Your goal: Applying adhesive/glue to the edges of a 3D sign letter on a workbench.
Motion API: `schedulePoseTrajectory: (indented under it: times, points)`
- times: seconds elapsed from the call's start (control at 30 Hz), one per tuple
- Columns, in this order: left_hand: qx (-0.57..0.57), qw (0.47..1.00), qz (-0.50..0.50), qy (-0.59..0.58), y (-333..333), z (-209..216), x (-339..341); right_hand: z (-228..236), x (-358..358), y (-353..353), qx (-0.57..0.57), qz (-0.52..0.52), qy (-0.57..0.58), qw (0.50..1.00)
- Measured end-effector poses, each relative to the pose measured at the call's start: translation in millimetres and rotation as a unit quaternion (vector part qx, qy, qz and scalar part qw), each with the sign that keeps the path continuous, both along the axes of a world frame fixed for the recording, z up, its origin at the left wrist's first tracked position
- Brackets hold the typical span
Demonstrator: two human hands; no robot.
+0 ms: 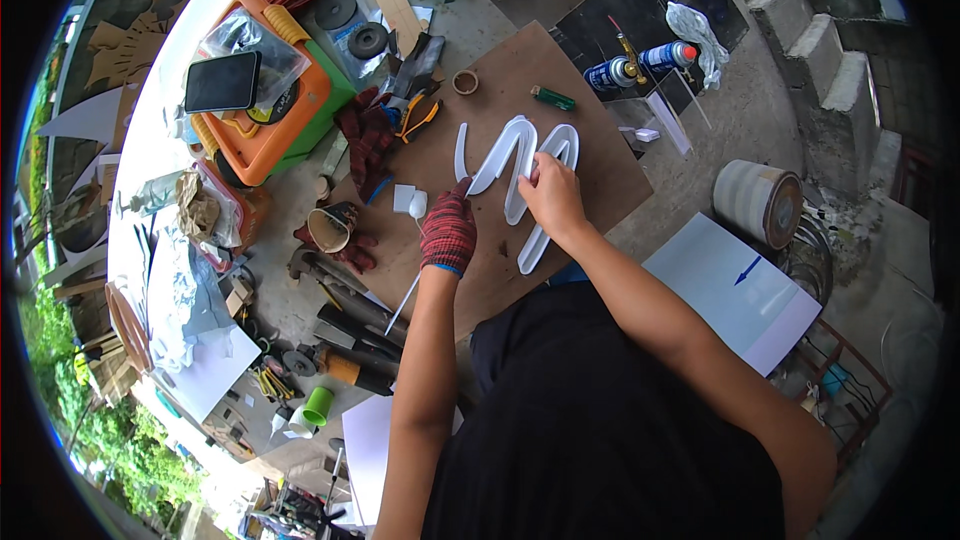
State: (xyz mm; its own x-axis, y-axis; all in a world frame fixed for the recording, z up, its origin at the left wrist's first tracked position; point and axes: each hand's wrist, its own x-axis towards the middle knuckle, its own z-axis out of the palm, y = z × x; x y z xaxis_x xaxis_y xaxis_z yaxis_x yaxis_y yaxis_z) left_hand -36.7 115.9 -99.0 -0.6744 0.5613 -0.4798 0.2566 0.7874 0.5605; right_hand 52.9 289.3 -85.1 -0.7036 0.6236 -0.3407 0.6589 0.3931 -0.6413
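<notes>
A white zigzag channel-shaped piece with raised walls lies on a brown board. My right hand, bare, is closed with its fingertips pinching a wall of this piece near its middle. My left hand wears a red and black knit glove and is closed around a thin white stick. The stick's lower end sticks out past the wrist, while the fingertips are at the piece's left end. Beside the glove lie a white rounded, spoon-like thing and a small white square. A curved white strip lies just beyond.
On the board are a green lighter and a brown ring. Orange-handled pliers, a paper cup and a hammer lie left. An orange toolbox carries a phone. Blue cans stand far right.
</notes>
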Motion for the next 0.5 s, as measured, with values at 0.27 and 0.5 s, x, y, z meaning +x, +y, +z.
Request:
schedulePoseTrajectory:
  times: [0.27,0.5]
  points:
    - [-0.049,0.998,-0.002,-0.039,3.8,-10.4,2.7,10.0,16.2,19.6,0.019,0.017,-0.037,0.999]
    - [-0.057,0.998,-0.002,-0.016,-0.9,-19.1,13.3,-0.8,27.6,48.9,0.025,0.053,0.017,0.998]
